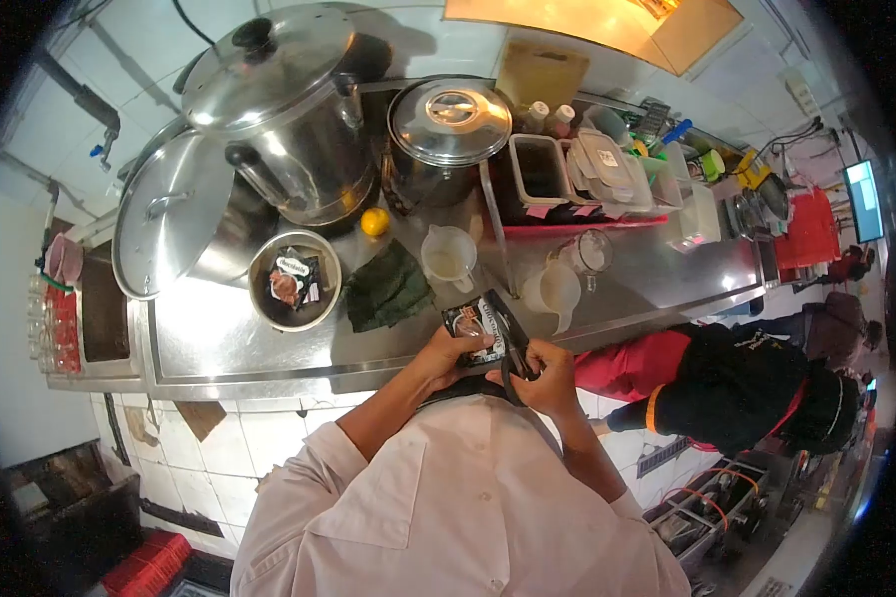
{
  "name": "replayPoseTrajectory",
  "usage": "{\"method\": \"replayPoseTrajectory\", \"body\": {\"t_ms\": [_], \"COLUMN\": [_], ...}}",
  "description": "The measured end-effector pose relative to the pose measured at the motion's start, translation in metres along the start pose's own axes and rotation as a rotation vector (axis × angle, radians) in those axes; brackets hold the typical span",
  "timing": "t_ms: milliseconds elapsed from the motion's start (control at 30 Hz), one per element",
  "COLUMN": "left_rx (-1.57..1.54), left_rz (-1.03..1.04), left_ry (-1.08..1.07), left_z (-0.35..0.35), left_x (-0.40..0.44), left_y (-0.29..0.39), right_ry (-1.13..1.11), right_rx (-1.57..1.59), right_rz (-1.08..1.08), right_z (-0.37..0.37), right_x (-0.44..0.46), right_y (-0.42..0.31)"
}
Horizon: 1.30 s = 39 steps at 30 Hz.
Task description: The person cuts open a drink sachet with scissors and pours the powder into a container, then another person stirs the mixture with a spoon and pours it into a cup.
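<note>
My left hand (442, 360) grips a black packet (465, 320) with pale lettering and a brown picture, held in front of my body at the counter edge. My right hand (551, 380) is closed around black-handled scissors (514, 370), whose blades lie against the packet's right side; I cannot tell whether they have cut it. On the counter beyond, a metal bowl (256, 302) contains similar black packets (295, 280). Beside it lies a dark green, cloth-like piece (388, 289). A clear plastic jug (449, 255) with some pale contents stands just past the packet.
Large lidded pots (304, 149) and a smaller lidded pot (448, 149) stand at the back, near a yellow-orange fruit (374, 222). To the right are another jug (552, 291), a glass mug (592, 253) and plastic tubs (607, 169). A person in black (747, 383) bends at my right.
</note>
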<state>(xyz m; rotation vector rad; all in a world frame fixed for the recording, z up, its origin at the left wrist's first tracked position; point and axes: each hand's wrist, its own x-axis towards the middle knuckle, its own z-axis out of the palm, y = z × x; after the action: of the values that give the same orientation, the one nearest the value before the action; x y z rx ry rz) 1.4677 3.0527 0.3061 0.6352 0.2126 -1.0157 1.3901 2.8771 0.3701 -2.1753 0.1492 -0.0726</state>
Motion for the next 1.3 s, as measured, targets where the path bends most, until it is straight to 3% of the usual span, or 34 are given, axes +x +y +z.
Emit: {"method": "replayPoseTrajectory", "body": {"t_ms": [133, 300, 400, 533, 633, 800, 867, 933, 1000, 1033, 1067, 1167, 1300], "left_rx": [0.007, -0.011, -0.029, -0.126, -0.425, -0.581, -0.606, -0.571, -0.492, -0.453, -0.464, -0.532, -0.538], "left_rz": [0.049, 0.033, 0.023, 0.187, 0.447, 0.614, 0.610, 0.634, 0.626, 0.602, 0.607, 0.583, 0.506], "left_ry": [-0.042, 0.062, 0.061, 0.215, 0.285, 0.345, 0.321, 0.358, 0.251, 0.405, 0.406, 0.382, 0.448], "left_z": [-0.006, -0.021, -0.017, -0.041, -0.087, -0.142, -0.153, -0.164, -0.179, -0.153, -0.159, -0.169, -0.170], "left_x": [0.007, 0.006, -0.015, -0.050, -0.063, -0.076, -0.080, -0.080, -0.078, -0.092, -0.087, -0.079, -0.086], "left_y": [-0.005, -0.013, 0.001, 0.008, 0.007, 0.024, 0.027, 0.024, 0.019, 0.025, 0.020, 0.012, 0.008], "right_ry": [0.008, 0.028, -0.078, -0.276, -0.388, -0.651, -0.721, -0.751, -0.779, -0.748, -0.757, -0.783, -0.678], "right_rx": [-0.051, -0.051, -0.053, -0.047, -0.040, -0.162, -0.196, -0.168, -0.026, -0.033, -0.040, -0.018, -0.121], "right_rz": [-0.014, -0.034, -0.028, -0.162, -0.271, -0.392, -0.172, -0.197, -0.204, -0.248, -0.250, -0.135, -0.288], "right_z": [0.000, 0.001, 0.003, 0.036, 0.098, 0.177, 0.195, 0.206, 0.211, 0.215, 0.216, 0.210, 0.174], "right_x": [-0.002, 0.001, 0.010, 0.046, 0.085, 0.133, 0.137, 0.140, 0.142, 0.145, 0.147, 0.148, 0.140], "right_y": [0.004, -0.004, -0.023, -0.042, -0.057, -0.080, -0.082, -0.082, -0.079, -0.078, -0.076, -0.075, -0.068]}}
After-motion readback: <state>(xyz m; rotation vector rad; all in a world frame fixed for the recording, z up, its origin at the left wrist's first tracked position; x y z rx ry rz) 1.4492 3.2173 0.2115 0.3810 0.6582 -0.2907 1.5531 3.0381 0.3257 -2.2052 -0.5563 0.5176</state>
